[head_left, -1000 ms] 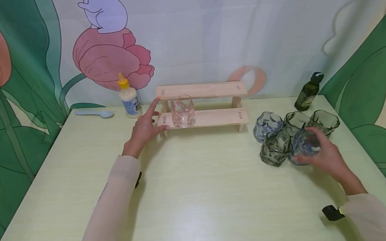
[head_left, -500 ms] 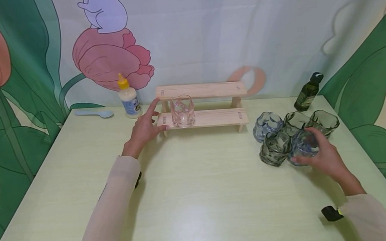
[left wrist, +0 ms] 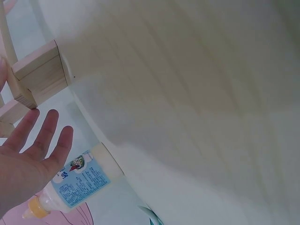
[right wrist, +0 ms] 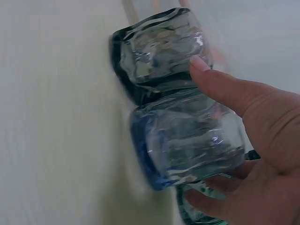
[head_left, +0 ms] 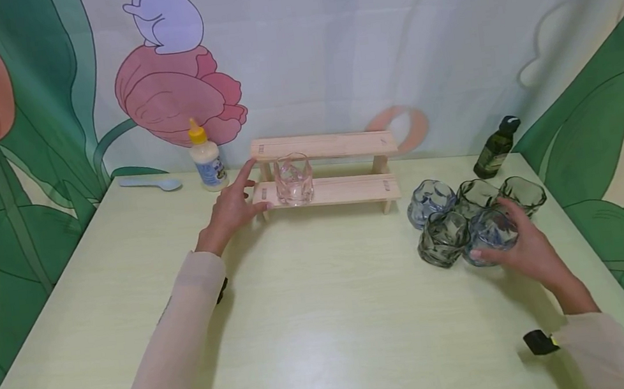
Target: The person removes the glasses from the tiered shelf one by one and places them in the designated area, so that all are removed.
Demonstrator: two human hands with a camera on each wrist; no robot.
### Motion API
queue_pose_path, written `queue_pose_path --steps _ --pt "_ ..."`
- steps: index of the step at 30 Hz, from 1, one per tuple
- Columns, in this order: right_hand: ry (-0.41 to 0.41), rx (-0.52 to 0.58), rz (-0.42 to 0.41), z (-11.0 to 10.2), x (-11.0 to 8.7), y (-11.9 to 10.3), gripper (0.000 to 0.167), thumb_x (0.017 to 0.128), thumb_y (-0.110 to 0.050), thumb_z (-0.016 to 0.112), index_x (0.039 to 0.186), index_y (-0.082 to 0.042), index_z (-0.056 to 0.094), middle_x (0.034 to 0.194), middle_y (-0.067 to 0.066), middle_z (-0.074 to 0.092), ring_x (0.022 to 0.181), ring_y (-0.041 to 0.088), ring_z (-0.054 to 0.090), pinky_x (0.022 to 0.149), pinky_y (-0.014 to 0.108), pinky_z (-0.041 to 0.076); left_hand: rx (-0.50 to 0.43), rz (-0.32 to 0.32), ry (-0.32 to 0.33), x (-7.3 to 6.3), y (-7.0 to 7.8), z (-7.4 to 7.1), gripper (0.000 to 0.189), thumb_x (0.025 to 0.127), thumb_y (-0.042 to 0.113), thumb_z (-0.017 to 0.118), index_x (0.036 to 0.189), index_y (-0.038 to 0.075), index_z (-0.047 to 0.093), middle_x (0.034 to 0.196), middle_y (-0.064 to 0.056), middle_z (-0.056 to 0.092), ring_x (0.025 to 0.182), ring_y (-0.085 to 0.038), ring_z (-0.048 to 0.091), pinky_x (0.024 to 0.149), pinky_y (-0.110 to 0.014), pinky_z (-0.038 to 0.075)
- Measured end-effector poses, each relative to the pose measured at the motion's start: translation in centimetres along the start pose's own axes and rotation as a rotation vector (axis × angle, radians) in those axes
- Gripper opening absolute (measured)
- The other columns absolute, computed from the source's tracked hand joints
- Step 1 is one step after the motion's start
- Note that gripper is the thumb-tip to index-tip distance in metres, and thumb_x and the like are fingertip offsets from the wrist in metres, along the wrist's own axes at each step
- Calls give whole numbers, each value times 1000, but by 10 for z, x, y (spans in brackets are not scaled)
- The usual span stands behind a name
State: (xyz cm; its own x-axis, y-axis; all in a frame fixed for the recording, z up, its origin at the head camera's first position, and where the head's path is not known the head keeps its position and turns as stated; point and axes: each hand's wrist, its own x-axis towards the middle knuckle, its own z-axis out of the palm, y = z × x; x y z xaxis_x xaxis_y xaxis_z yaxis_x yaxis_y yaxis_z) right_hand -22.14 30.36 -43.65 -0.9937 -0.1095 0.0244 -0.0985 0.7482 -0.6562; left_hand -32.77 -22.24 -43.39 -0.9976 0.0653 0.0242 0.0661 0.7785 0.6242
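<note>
In the head view my right hand is spread around a blue-tinted faceted glass, thumb on its near side and fingers on its far side. In the right wrist view the thumb overlaps the neighbouring dark grey-green glass, and the fingers lie along the other side of the blue glass. My left hand rests at the left end of a two-tier wooden shelf, index finger at the upper board and thumb at the lower. A clear pinkish glass stands on the lower board.
Behind the blue glass stand another blue glass and two green-grey glasses, the right one nearest the table's edge. A dark green bottle is behind them. A yellow-capped glue bottle and a pale blue spoon are at back left.
The blue glass has shifted slightly left against the dark glass. My right hand has loosened and drawn a little to the right. The left hand stays put.
</note>
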Motion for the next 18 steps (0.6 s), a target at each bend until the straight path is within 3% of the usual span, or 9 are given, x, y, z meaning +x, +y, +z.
queue_pose_path --steps 8,18 --pt "10 -30 -61 -16 2 -20 117 80 -32 84 161 -14 2 149 40 33 136 59 32 94 77 33 1 11 1 -1 1 -3 102 88 25 78 159 42 8 147 -16 52 127 -41 56 99 -60 48" --pt "29 -16 -131 -21 18 -45 108 84 -28 82 162 -15 7 154 37 29 139 56 30 96 77 32 11 23 -2 0 -2 -1 100 88 26 78 159 41 8 147 -15 53 125 -40 57 98 -60 48"
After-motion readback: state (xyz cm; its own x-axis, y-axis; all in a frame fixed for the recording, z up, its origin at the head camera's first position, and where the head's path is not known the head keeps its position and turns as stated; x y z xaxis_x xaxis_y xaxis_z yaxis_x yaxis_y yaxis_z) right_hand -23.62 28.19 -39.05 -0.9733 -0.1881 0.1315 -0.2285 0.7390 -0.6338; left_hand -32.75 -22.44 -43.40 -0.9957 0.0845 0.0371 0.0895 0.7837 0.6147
